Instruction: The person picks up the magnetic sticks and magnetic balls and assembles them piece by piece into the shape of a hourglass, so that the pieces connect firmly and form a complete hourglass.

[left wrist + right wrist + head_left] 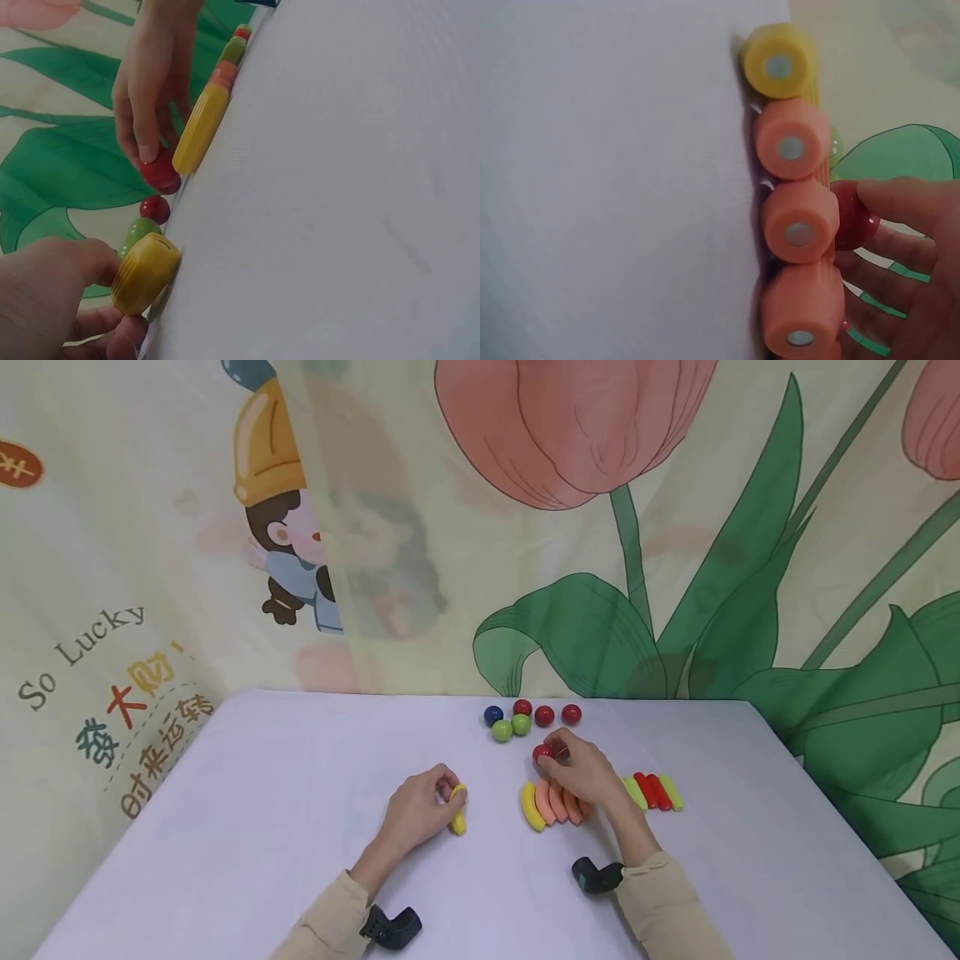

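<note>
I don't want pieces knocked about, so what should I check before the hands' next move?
1. Left hand grips the yellow piece: ok.
2. Right hand grips a red ball: ok.
3. Blue ball apart from both hands: ok.
4. Yellow piece beside the row's yellow curved piece: not ok, a gap separates them.
5. Orange pieces fully visible from the head view: not ok, the right hand partly covers them.
6. Right hand not touching the orange pieces: cannot tell.
</note>
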